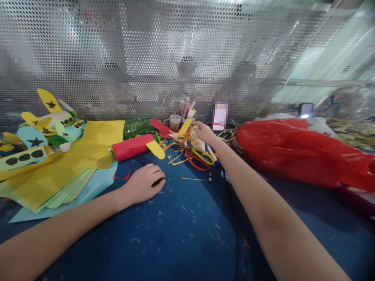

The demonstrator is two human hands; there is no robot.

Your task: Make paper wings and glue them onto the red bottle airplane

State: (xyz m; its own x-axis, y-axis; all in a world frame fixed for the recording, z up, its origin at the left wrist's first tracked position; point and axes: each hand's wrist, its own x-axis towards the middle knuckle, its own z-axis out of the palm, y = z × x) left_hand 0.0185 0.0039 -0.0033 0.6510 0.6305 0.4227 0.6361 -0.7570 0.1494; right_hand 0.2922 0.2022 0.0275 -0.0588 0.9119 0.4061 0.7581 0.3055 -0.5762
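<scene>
My left hand (143, 182) rests palm down on the blue tabletop (175, 226), its fingers loosely bent and a gap beside the thumb, with nothing visible in it. Just beyond it lies a bottle wrapped in red paper (131, 147), with a rounded yellow paper piece (156, 150) at its right end. My right hand (203, 132) reaches into a heap of paper scraps (180, 137), fingers bent together at a pale scrap; what they grip is hidden. Scissors with red handles (197, 167) and a yellow-handled pair (209, 157) lie below that hand.
Yellow paper sheets (102, 136) and decorated bottle planes (61, 121) fill the left side. A green bottle (136, 127) lies behind the red one. A lit phone (220, 116) stands before the perforated metal screen (152, 50). A red plastic bag (293, 150) lies at right.
</scene>
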